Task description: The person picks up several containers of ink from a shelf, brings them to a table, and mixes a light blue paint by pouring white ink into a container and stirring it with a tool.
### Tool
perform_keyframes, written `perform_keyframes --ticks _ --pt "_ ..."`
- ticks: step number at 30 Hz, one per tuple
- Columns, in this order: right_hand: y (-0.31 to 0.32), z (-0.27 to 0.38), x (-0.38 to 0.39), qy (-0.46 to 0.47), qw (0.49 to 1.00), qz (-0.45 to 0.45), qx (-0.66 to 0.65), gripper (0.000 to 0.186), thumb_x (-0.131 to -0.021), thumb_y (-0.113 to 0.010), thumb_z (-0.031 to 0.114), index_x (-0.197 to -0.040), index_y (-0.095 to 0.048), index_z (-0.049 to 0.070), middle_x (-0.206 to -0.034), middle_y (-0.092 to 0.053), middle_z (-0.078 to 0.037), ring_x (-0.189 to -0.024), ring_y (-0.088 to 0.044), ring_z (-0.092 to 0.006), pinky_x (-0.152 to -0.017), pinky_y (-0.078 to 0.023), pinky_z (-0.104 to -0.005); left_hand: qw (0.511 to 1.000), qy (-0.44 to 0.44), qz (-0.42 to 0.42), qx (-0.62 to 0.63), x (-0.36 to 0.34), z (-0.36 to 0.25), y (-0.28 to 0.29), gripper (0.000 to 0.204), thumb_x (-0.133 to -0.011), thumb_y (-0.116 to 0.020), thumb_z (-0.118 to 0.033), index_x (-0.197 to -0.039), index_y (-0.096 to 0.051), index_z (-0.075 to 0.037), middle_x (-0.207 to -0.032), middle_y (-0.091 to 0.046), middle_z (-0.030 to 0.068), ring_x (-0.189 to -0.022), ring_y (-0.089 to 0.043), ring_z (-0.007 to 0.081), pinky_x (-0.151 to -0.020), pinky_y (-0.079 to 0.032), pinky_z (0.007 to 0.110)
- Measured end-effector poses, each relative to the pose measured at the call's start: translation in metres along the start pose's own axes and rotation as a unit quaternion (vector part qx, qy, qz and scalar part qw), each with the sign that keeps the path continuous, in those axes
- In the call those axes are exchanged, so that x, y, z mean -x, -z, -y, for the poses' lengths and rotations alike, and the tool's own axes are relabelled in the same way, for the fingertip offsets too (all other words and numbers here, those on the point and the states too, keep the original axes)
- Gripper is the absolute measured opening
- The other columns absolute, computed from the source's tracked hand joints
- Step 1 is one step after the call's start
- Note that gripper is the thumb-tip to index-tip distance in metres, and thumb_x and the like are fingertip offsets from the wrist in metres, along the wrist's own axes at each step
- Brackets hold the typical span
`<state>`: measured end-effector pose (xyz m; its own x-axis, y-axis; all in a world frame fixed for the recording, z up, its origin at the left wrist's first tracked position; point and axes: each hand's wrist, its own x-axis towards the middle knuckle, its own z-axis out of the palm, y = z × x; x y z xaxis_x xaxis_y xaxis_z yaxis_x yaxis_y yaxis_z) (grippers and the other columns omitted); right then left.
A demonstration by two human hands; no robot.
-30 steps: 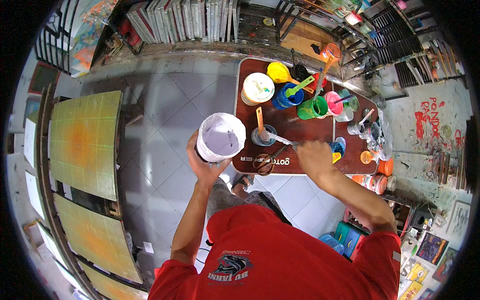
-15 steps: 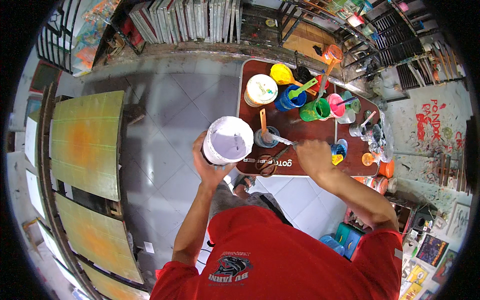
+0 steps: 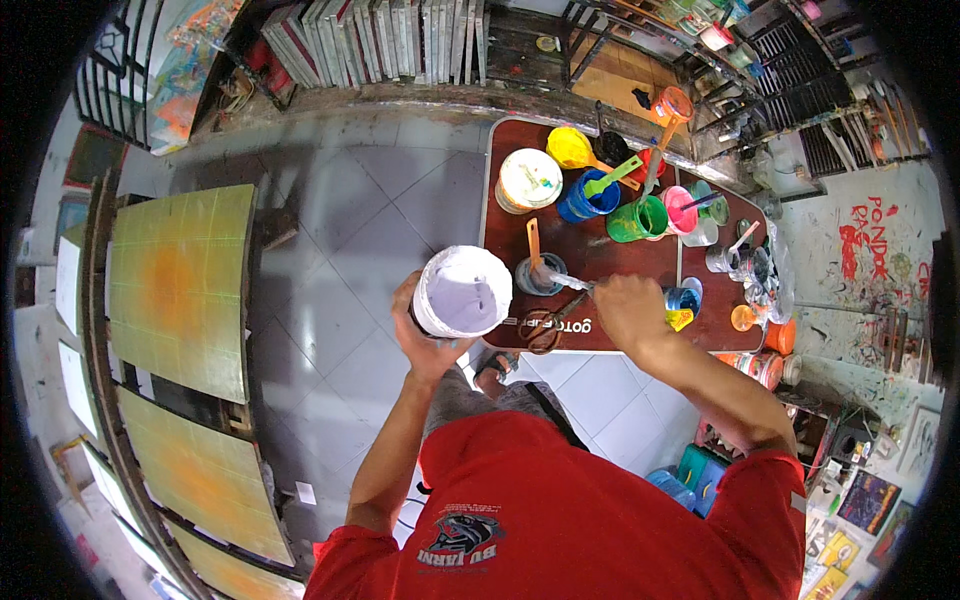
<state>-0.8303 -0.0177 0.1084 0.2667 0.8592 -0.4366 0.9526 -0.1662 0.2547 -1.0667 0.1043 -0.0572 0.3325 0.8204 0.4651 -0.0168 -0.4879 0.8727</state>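
Note:
My left hand (image 3: 432,345) is wrapped round a white plastic tub (image 3: 425,300) raised beside the table's left edge. Pale lilac-grey paint (image 3: 465,300) lies inside, its opening tipped up into view. Closed round a paint-smeared spatula (image 3: 568,281), my right hand (image 3: 630,315) hangs over the front of the table. The spatula's pale blade reaches leftward to a small grey paint cup (image 3: 545,285); whether it touches the cup I cannot tell. An orange-handled tool (image 3: 533,240) stands in that cup. Scissors (image 3: 541,331) lie at the table's front edge.
On the brown table (image 3: 610,270) stand a white lidded bucket (image 3: 528,182), a blue cup (image 3: 588,198), a green cup (image 3: 637,222) and a pink cup (image 3: 680,208). Yellow-green panels (image 3: 180,290) with orange patches rest on a rack at left. Framed screens (image 3: 380,40) line the back.
The view has shifted slightly. The tub in my left hand is a little lower. My right hand keeps the spatula by the grey cup with hardly any movement.

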Motion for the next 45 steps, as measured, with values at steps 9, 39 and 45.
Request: perform_keyframes --ticks 9,39,45 --pt "0.008 -0.002 0.007 -0.003 1.0 -0.01 -0.001 0.013 -0.08 -0.061 0.013 -0.079 -0.074 0.009 -0.079 -0.071 -0.012 -0.074 -0.072 -0.0254 -0.059 -0.057 -0.0387 0.999 -0.016 0.018 -0.032 -0.004 -0.01 0.0 0.101 -0.058 -0.091 -0.03 -0.135 -0.033 0.002 -0.129 -0.045 0.0177 -0.119 -0.051 0.0286 -0.1 -0.042 0.043" --pt "0.001 -0.014 0.01 0.014 0.999 -0.031 -0.001 0.014 -0.081 -0.059 0.012 -0.078 -0.072 0.009 -0.074 -0.07 -0.011 -0.069 -0.071 -0.0265 -0.057 -0.057 -0.0385 0.998 0.053 -0.018 0.009 -0.002 -0.003 -0.008 0.099 -0.059 -0.086 -0.029 -0.135 -0.032 0.004 -0.126 -0.046 0.0183 -0.119 -0.052 0.0287 -0.1 -0.042 0.043" --pt "0.007 -0.023 0.018 -0.028 0.999 -0.015 -0.024 0.014 -0.081 -0.059 0.013 -0.078 -0.072 0.009 -0.077 -0.07 -0.014 -0.074 -0.072 -0.0274 -0.06 -0.057 -0.0401 0.998 0.055 -0.022 -0.015 -0.001 -0.013 -0.008 0.097 -0.059 -0.088 -0.029 -0.134 -0.035 0.003 -0.128 -0.047 0.0193 -0.118 -0.053 0.0299 -0.099 -0.043 0.043"
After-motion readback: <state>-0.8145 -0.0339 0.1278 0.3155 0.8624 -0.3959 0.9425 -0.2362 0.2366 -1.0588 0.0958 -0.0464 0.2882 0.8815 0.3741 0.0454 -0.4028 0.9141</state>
